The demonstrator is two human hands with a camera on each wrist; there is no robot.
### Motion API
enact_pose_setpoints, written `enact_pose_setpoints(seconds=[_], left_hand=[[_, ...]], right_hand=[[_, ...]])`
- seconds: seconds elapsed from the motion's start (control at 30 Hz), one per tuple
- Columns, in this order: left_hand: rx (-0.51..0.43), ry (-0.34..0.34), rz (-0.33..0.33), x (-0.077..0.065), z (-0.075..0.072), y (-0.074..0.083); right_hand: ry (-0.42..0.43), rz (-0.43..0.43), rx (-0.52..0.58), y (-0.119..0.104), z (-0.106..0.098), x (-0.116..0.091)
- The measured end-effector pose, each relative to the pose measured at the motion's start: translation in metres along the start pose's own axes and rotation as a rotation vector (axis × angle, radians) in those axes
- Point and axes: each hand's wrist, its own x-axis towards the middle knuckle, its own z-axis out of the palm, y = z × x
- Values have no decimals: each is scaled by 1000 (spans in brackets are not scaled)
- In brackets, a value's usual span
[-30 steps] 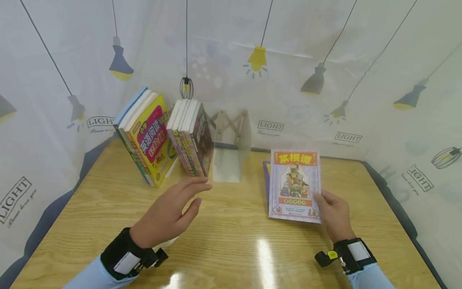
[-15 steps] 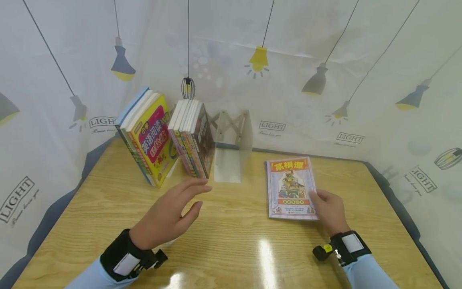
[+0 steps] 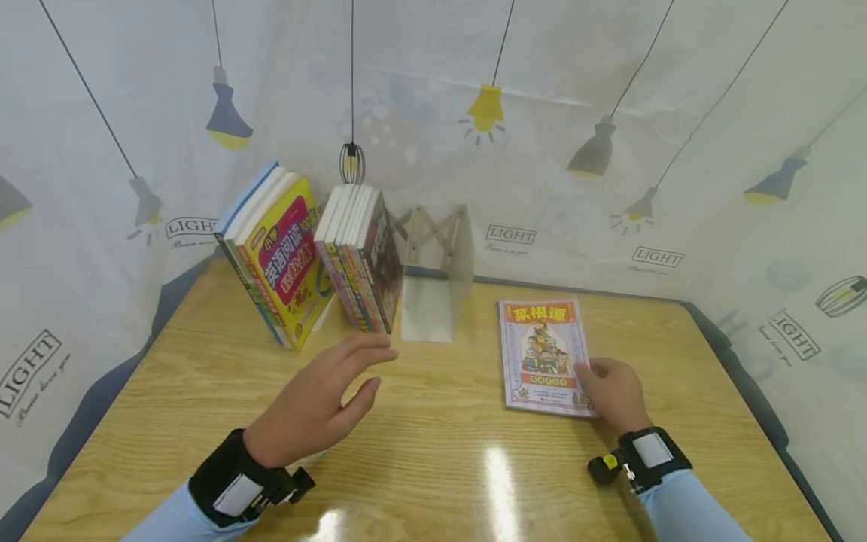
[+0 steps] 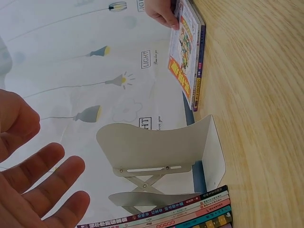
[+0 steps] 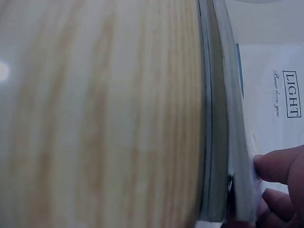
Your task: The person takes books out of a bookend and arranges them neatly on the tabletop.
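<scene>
A lilac comic-style book (image 3: 544, 354) with an orange title band lies on other books on the right of the table. My right hand (image 3: 615, 395) pinches its lower right edge, thumb on the cover. In the right wrist view, the thumb (image 5: 278, 164) rests on the top book (image 5: 235, 118), which is slightly apart from the books beneath at the near end. My left hand (image 3: 318, 399) hovers with fingers extended, holding nothing, in front of a row of thin upright books (image 3: 359, 260). The left wrist view shows the pile's spines (image 4: 200, 61).
A beige metal expanding bookend (image 3: 430, 309) stands right of the upright books. To their left leans a group of larger books with a yellow cover (image 3: 284, 263) in front. The wooden table (image 3: 420, 452) meets a curtain (image 3: 542, 196) printed with lamps behind.
The lilac book has come down and slightly left onto the purple-edged book in my right hand's grip, covering it. My left hand has stayed in place.
</scene>
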Motion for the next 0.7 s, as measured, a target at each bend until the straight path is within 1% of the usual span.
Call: enact_pose_setpoints(seconds=[0.17,0.33,0.53,0.7], left_hand=[[-9,-9,8,1,-1,1],[-6,-6,16,2,1,1],[4,-5,17,2,3,0],[12,-8,11,3,4,0]], right_hand=[[24,-38,-95,-2,-2,2],[28,-62,-126,-1,-4,6],[-9,-60,-161,4,-3,16],[-41,-44,-161,6,-5,18]])
